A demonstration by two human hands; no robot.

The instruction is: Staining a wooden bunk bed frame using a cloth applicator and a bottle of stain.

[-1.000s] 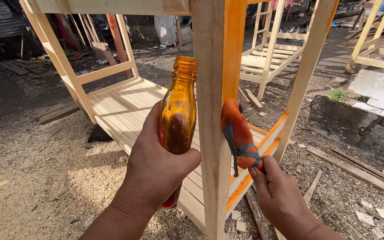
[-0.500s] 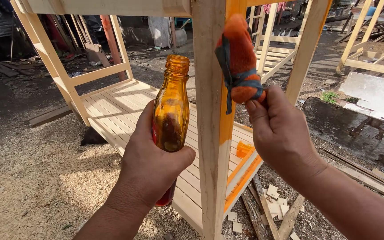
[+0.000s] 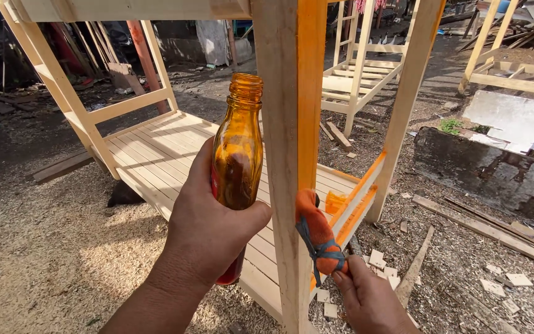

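The left hand (image 3: pixel 208 232) is wrapped around the lower body of an amber glass bottle (image 3: pixel 236 154), fingers closed round it and the thumb lying across the front. The bottle stands upright, uncapped, just to the left of a pale wooden post (image 3: pixel 282 185) of an unfinished slatted frame (image 3: pixel 156 154). The right hand (image 3: pixel 369 303) grips the lower end of an orange cloth pad (image 3: pixel 316 232) bound with a blue band; its fingers are pinched on the pad, which presses against the right face of the post, low down. That face of the post is coated orange, as is the edge of the frame's near rail (image 3: pixel 356 204) beside it. The frame's slats remain bare wood. Sawdust (image 3: pixel 63 260) covers the ground under the left arm, and small wood offcuts (image 3: pixel 378 260) lie by the post's foot. A second bare frame (image 3: pixel 360 80) stands well behind.
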